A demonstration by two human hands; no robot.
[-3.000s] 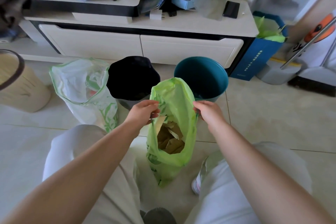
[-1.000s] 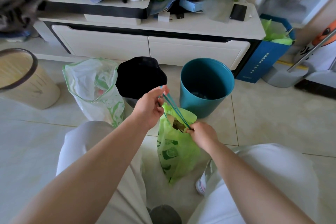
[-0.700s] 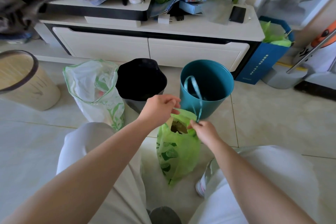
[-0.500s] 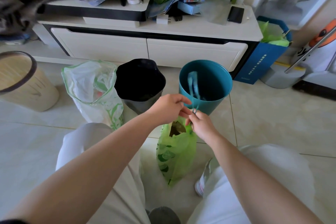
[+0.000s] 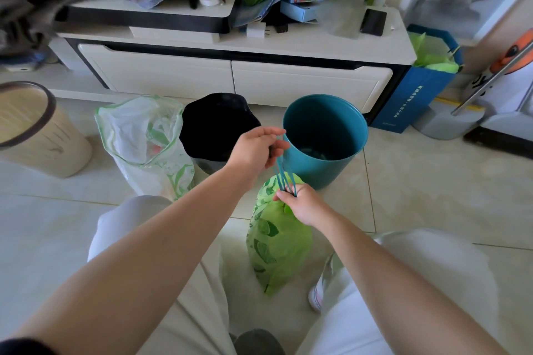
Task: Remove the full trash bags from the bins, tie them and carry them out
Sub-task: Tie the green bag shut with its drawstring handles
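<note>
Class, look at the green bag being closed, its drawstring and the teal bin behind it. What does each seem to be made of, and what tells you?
Green bag: thin plastic film, slightly glossy; it crumples and light shows through.
Drawstring: probably flat teal plastic ribbon, stretched taut between the hands.
Teal bin: likely moulded plastic, though painted metal is possible; smooth, rigid wall with a soft sheen.

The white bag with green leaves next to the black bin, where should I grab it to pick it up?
Grab the white bag by its green-edged rim at the top, coming down from above. It stands upright on the floor with its mouth wide open, so the rim is free all round. Gather the rim together first; the thin sides below would probably slip or spill. The black bin crowds its right side.
</note>
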